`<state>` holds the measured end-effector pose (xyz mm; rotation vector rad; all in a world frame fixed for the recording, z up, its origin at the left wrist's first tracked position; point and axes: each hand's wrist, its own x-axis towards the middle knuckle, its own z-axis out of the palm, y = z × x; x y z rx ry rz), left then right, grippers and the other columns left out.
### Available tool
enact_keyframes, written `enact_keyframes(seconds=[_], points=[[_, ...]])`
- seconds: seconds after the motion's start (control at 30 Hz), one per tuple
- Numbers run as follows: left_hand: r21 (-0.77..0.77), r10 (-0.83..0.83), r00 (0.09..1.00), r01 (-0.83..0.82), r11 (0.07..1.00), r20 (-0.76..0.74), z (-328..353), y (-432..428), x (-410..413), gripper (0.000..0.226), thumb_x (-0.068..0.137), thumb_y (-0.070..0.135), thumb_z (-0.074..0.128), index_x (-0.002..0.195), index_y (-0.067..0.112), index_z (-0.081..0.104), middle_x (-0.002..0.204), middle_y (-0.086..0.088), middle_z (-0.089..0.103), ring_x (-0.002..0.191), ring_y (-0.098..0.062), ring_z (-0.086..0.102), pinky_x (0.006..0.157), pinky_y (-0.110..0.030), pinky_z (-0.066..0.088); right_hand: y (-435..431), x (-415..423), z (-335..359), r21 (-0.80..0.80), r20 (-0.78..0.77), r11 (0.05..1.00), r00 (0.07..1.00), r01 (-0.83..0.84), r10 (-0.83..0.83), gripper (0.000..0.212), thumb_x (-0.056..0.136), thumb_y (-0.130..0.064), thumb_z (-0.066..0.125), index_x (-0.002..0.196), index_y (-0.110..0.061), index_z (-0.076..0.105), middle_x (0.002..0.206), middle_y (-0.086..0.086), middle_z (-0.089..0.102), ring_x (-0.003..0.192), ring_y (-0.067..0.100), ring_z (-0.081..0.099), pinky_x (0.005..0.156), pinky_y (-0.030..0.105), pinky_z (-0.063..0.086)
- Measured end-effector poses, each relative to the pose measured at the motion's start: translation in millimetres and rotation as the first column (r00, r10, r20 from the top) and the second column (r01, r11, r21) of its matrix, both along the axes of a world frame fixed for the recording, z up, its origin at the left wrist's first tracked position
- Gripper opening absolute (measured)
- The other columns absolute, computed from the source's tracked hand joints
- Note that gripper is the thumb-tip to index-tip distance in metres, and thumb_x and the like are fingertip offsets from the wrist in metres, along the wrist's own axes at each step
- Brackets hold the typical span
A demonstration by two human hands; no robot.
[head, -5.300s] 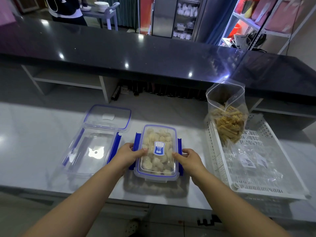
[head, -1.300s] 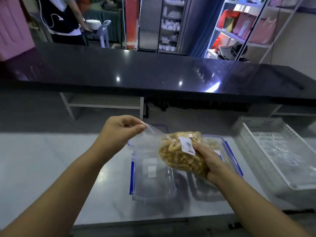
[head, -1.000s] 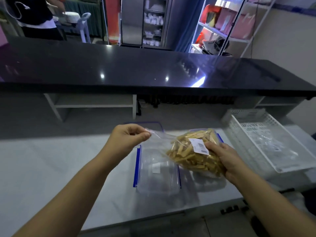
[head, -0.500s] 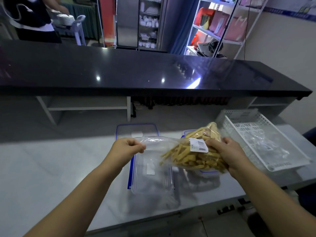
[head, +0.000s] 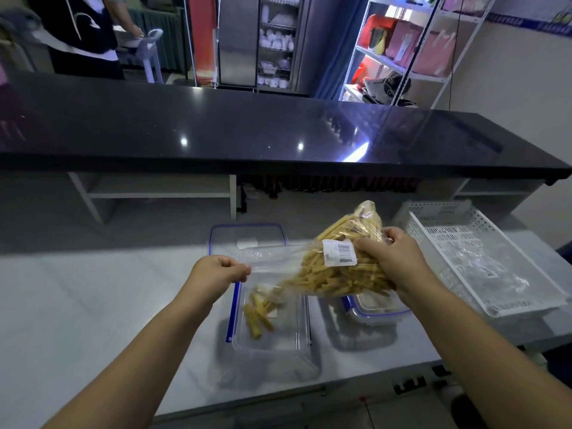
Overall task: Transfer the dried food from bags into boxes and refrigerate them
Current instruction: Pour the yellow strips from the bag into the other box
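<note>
- Bag (head: 337, 267) of dried sticks tilts over the open box (head: 272, 323), between both hands.
- Left hand (head: 218, 272) pinches the bag's mouth; right hand (head: 393, 261) grips its raised bottom.

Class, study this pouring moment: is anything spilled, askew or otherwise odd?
Nothing stands out. The tilted bag is held by both hands, and the yellow sticks are landing inside the open box, none on the counter.

A white basket (head: 507, 308) is sitting on the pale counter (head: 77, 305); a black bar top (head: 216, 131) is running behind, shelves (head: 411, 48) standing beyond.
</note>
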<state>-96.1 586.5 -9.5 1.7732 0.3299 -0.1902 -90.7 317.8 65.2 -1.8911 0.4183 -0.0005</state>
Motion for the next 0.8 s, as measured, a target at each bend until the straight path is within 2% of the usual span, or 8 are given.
enact_keyframes(seconds=[0.13, 0.23, 0.33, 0.43, 0.5, 0.6, 0.7, 0.8], points=[[0.009, -0.02, 0.999, 0.021, 1.0, -0.032, -3, 0, -2, 0.015, 0.081, 0.016, 0.07, 0.068, 0.007, 0.07, 0.07, -0.006, 0.067, 0.067, -0.013, 0.058, 0.066, -0.025, 0.042, 0, 2, 5, -0.004, -0.002, 1.0, 1.0, -0.019, 0.019, 0.043, 0.076, -0.02, 0.075, 0.111, -0.016, 0.051, 0.095, 0.002, 0.062, 0.077, 0.018, 0.065, 0.052, 0.026, 0.051], [0.016, -0.03, 0.999, 0.031, 0.999, -0.04, -5, -4, -4, 0.014, 0.08, 0.013, 0.069, 0.066, 0.008, 0.069, 0.07, -0.006, 0.067, 0.068, -0.014, 0.058, 0.064, -0.022, 0.042, 2, 3, 5, -0.013, 0.016, 1.0, 1.0, -0.014, 0.014, 0.043, 0.076, -0.02, 0.075, 0.112, -0.016, 0.051, 0.095, 0.001, 0.061, 0.078, 0.019, 0.065, 0.053, 0.027, 0.052], [-0.014, -0.049, 0.997, 0.048, 0.999, -0.06, -6, -5, -4, 0.01, 0.082, 0.015, 0.067, 0.075, 0.009, 0.071, 0.08, -0.007, 0.069, 0.079, -0.016, 0.061, 0.066, -0.022, 0.042, 4, 5, 6, -0.025, 0.008, 0.999, 0.999, -0.045, 0.045, 0.042, 0.078, -0.02, 0.074, 0.111, -0.018, 0.049, 0.095, 0.0, 0.06, 0.079, 0.019, 0.066, 0.054, 0.027, 0.053], [-0.151, -0.031, 0.995, 0.016, 0.988, -0.098, -6, -4, 1, 0.021, 0.087, 0.028, 0.062, 0.089, 0.01, 0.071, 0.093, -0.005, 0.07, 0.092, -0.019, 0.061, 0.074, -0.027, 0.043, 3, 7, 7, -0.006, 0.001, 0.999, 0.999, -0.037, 0.037, 0.041, 0.077, -0.019, 0.075, 0.111, -0.015, 0.051, 0.095, 0.004, 0.063, 0.077, 0.02, 0.067, 0.053, 0.028, 0.053], [-0.21, 0.01, 0.994, -0.032, 0.977, -0.105, -5, -7, 5, 0.028, 0.091, 0.035, 0.056, 0.092, 0.011, 0.071, 0.092, -0.003, 0.07, 0.09, -0.017, 0.061, 0.076, -0.028, 0.044, 2, 8, 7, 0.009, -0.015, 0.999, 0.999, -0.04, 0.04, 0.043, 0.077, -0.018, 0.076, 0.112, -0.014, 0.052, 0.097, 0.007, 0.065, 0.078, 0.024, 0.069, 0.056, 0.032, 0.056], [-0.192, 0.09, 0.995, -0.097, 0.977, -0.045, 0, -14, 11, 0.023, 0.091, 0.025, 0.057, 0.081, 0.01, 0.069, 0.08, -0.004, 0.066, 0.079, -0.017, 0.058, 0.065, -0.022, 0.042, 2, 10, 7, -0.003, -0.035, 0.998, 0.998, -0.057, 0.057, 0.049, 0.076, -0.021, 0.077, 0.118, -0.013, 0.052, 0.102, 0.01, 0.065, 0.08, 0.026, 0.07, 0.061, 0.035, 0.059], [-0.211, 0.144, 0.99, -0.141, 0.967, -0.002, 6, -15, 16, 0.017, 0.089, 0.017, 0.059, 0.077, 0.008, 0.067, 0.074, -0.007, 0.063, 0.073, -0.016, 0.056, 0.061, -0.02, 0.039, 1, 12, 8, 0.011, -0.008, 1.0, 1.0, -0.027, 0.027, 0.051, 0.076, -0.021, 0.077, 0.119, -0.011, 0.053, 0.103, 0.01, 0.066, 0.078, 0.024, 0.07, 0.055, 0.031, 0.057], [-0.219, 0.168, 0.985, -0.158, 0.963, 0.026, 11, -11, 21, 0.016, 0.089, 0.019, 0.061, 0.082, 0.006, 0.068, 0.077, -0.007, 0.064, 0.074, -0.016, 0.056, 0.062, -0.022, 0.041, 3, 13, 7, 0.011, 0.011, 1.0, 1.0, -0.01, 0.01, 0.056, 0.075, -0.024, 0.077, 0.123, -0.012, 0.051, 0.106, 0.011, 0.065, 0.079, 0.024, 0.071, 0.054, 0.03, 0.057]])
